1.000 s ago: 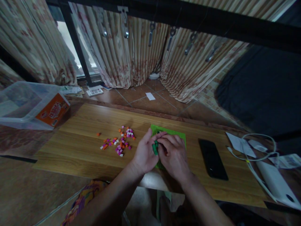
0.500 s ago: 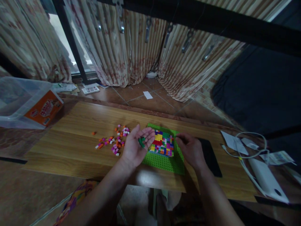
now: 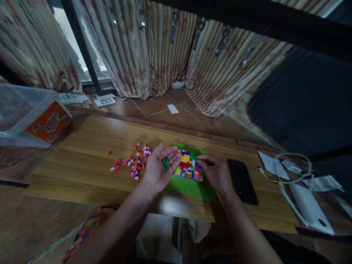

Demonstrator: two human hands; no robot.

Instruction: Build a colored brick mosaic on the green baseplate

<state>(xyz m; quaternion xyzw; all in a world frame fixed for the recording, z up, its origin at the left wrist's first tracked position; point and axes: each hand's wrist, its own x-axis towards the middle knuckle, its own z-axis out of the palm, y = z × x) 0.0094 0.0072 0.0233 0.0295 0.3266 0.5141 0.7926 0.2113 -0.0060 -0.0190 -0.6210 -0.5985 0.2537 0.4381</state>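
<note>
My left hand (image 3: 158,169) is held palm up, fingers stretched toward the patchwork, with several small dark green toy bricks (image 3: 165,163) lying in its palm. Below and beyond the fingertips, a patchwork of coloured bricks (image 3: 189,169) in yellow, red, purple, orange and green covers part of a bright green baseplate (image 3: 189,187). At the patchwork's upper right edge, by some green bricks, is my right hand (image 3: 216,172), its thumb and fingertips pinched together. Whatever lies between those fingertips is too small to make out.
Loose orange, white and magenta bricks (image 3: 134,163) lie scattered left of my left hand on the wooden table (image 3: 82,165). A black phone (image 3: 242,181) lies right of my right hand. Farther right are a white cable (image 3: 277,159) and papers. A clear plastic bin (image 3: 24,110) stands far left.
My right hand has moved left, from beside the patchwork to over its upper right edge, uncovering more of the phone. My left hand stays nearly still with the green bricks.
</note>
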